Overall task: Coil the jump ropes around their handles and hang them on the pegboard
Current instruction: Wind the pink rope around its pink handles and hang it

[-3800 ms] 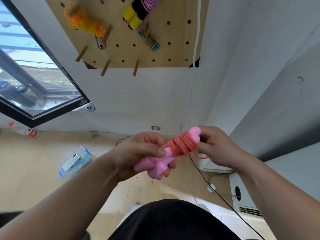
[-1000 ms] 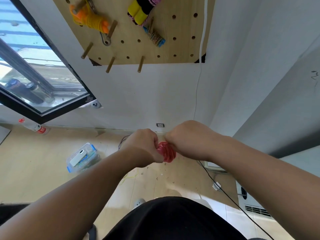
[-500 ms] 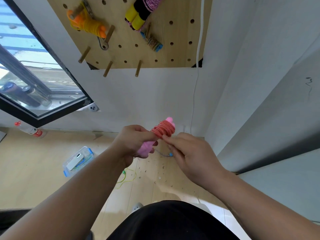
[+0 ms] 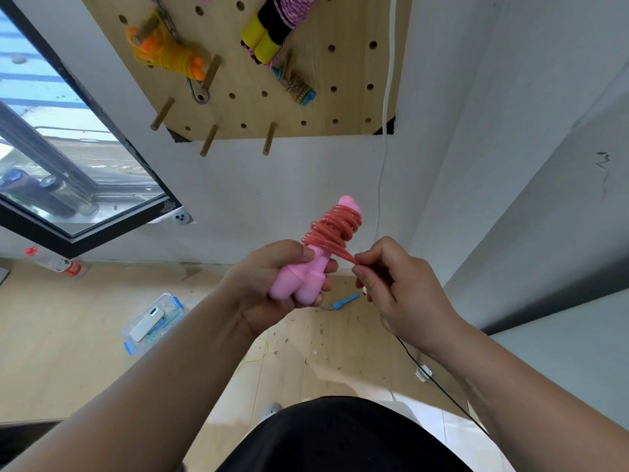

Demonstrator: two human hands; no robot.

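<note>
My left hand [image 4: 269,291] is clenched round the lower ends of the two pink handles [image 4: 299,284], thumb across the front, holding them upright. Just to its right, my right hand [image 4: 405,294] pinches a short stretch of the red rope [image 4: 335,229] between thumb and fingertips. That stretch runs taut up to the coil wound round the upper half of the handles, above my left thumb.

Half a second ago the right fingers lay against the coil itself. Now they have drawn back to the right with the rope pulled tight, so I judge the winding is all but done and I am securing the tail. Hanging is not yet done.

Well above both hands is the pegboard [image 4: 323,107], carrying an orange rope [image 4: 170,57] and a yellow-handled rope [image 4: 269,32]. A bare peg [image 4: 269,137] on its lower edge sits nearest. Nothing lies between bundle and peg, though a white cable [image 4: 384,131] hangs down the wall above my right hand.

On the floor past the hands lie a blue handle [image 4: 343,301] and, to the left, a plastic box [image 4: 153,323].
</note>
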